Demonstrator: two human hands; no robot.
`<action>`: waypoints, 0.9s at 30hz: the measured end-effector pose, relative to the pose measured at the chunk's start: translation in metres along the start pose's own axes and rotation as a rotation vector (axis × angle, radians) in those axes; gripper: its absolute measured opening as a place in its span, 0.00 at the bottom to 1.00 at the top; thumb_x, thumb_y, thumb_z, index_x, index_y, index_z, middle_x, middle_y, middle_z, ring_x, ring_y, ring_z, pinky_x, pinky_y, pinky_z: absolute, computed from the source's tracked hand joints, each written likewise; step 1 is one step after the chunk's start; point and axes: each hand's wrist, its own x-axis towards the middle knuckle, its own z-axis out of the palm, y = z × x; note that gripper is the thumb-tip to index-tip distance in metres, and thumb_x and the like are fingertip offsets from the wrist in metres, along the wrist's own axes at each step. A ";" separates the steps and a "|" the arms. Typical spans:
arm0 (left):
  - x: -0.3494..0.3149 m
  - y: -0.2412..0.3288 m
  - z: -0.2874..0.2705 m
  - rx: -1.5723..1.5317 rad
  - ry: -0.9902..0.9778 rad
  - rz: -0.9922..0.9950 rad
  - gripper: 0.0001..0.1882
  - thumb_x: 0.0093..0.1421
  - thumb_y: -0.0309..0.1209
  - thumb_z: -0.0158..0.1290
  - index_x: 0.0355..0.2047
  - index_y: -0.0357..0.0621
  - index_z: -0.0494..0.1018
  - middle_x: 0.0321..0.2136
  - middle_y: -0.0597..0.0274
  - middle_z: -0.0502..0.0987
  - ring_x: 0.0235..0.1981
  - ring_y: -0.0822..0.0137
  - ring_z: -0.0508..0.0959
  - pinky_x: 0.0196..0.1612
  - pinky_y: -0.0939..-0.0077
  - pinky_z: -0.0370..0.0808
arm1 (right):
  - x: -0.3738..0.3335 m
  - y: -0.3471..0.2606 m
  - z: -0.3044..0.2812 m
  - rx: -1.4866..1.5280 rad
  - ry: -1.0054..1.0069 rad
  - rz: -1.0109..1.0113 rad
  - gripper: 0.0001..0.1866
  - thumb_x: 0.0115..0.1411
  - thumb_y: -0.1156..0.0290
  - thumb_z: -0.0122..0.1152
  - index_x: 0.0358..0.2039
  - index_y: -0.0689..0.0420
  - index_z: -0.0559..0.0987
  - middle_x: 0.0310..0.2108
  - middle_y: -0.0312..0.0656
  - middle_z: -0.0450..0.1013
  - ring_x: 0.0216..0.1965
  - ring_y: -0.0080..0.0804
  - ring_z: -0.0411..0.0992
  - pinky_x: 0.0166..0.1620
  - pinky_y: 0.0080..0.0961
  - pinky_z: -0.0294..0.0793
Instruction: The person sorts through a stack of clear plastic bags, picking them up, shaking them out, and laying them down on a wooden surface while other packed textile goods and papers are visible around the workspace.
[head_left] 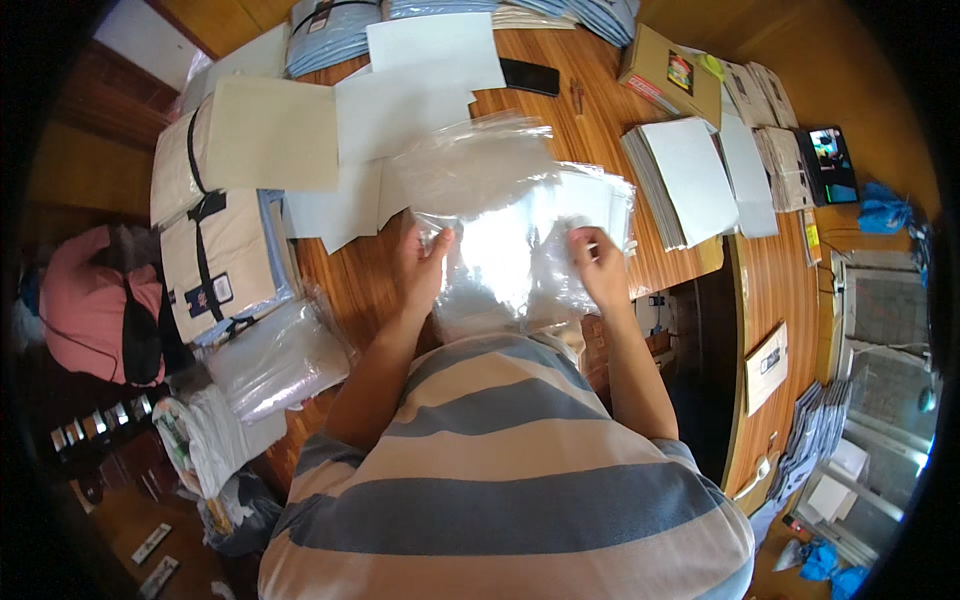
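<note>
Close in front of my body, a clear plastic bag (492,255) stretches between my two hands and shines with glare. My left hand (425,265) pinches its left side between thumb and fingers. On the other side my right hand (598,262) is closed with bent fingers on the crinkled plastic. More clear bags (480,150) lie spread just beyond, partly under the held one. I cannot tell through the glare whether anything is inside the bag.
White card sheets (420,110) and a beige sheet (272,135) lie on the wooden table (345,275). Folded, strapped garments (200,265) and a packet of clear bags (280,360) sit left. A black phone (530,77), a card stack (690,180) and a cardboard box (665,75) stand farther off.
</note>
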 end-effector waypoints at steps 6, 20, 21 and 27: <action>0.003 0.131 -0.036 0.122 0.077 0.138 0.11 0.66 0.32 0.61 0.46 0.43 0.75 0.34 0.73 0.80 0.29 0.83 0.74 0.30 0.86 0.70 | 0.023 0.031 -0.010 -0.635 0.284 -0.077 0.38 0.50 0.46 0.76 0.45 0.70 0.77 0.34 0.59 0.77 0.41 0.55 0.79 0.45 0.45 0.79; -0.073 0.241 -0.187 -0.065 0.468 0.461 0.17 0.64 0.19 0.59 0.53 0.39 0.73 0.40 0.64 0.81 0.40 0.77 0.80 0.46 0.82 0.76 | 0.058 0.057 -0.051 -0.236 -0.030 0.262 0.19 0.54 0.60 0.75 0.27 0.66 0.81 0.24 0.47 0.78 0.28 0.40 0.77 0.34 0.35 0.75; -0.076 0.239 -0.189 -0.067 0.507 0.461 0.17 0.64 0.20 0.60 0.53 0.39 0.73 0.40 0.64 0.81 0.40 0.77 0.80 0.47 0.82 0.76 | 0.054 0.054 -0.058 -0.289 0.027 0.196 0.17 0.57 0.62 0.72 0.29 0.66 0.82 0.24 0.43 0.77 0.26 0.34 0.75 0.32 0.31 0.73; -0.082 0.236 -0.197 -0.074 0.557 0.449 0.20 0.62 0.21 0.62 0.54 0.37 0.72 0.42 0.63 0.81 0.42 0.74 0.79 0.50 0.77 0.75 | 0.034 0.017 -0.076 -0.073 0.060 -0.052 0.14 0.68 0.66 0.63 0.37 0.68 0.82 0.26 0.40 0.77 0.30 0.23 0.74 0.33 0.26 0.72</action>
